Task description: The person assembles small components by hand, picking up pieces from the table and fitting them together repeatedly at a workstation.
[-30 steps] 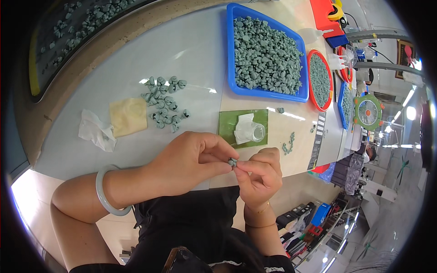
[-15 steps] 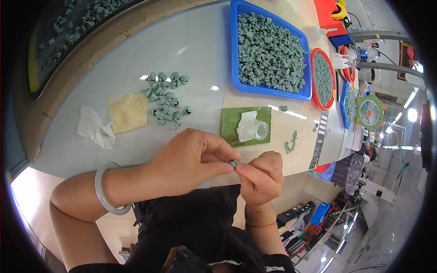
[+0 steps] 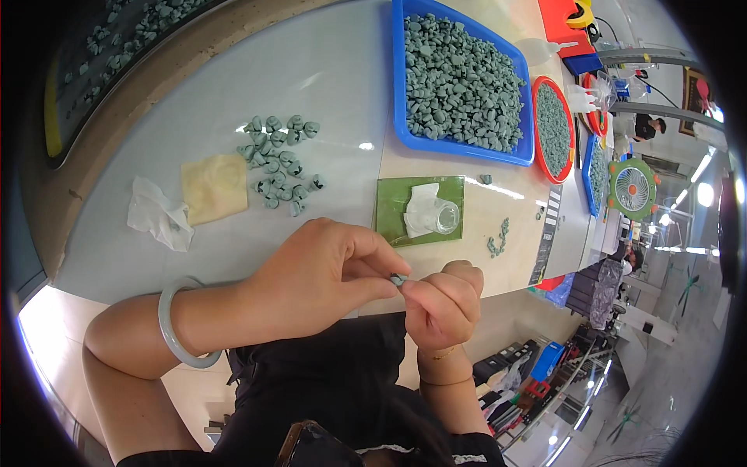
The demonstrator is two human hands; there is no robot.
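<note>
A small grey-green piece (image 3: 398, 279) is pinched between the thumb and forefinger of my left hand (image 3: 317, 268). From the other side, the closed thumb and fingers of my right hand (image 3: 443, 302) press against the same piece, which they mostly cover. Just beyond the hands lies a green mat (image 3: 389, 208) bearing a white tissue (image 3: 420, 206) and a small clear cup (image 3: 447, 218). Left of the mat, a loose cluster of similar grey-green pieces (image 3: 278, 162) is spread on the grey tabletop.
A blue tray (image 3: 467, 152) heaped with grey-green pieces stands at the back, beside a red round tray (image 3: 574, 140) of smaller ones. A yellow cloth (image 3: 214, 188) and a crumpled tissue (image 3: 158, 216) lie at left. Farther right is a green fan (image 3: 632, 189).
Both hands keep their pinch on the small piece, which looks slightly turned. The view has shifted a little, and a person in a dark cap now shows in the background at right.
</note>
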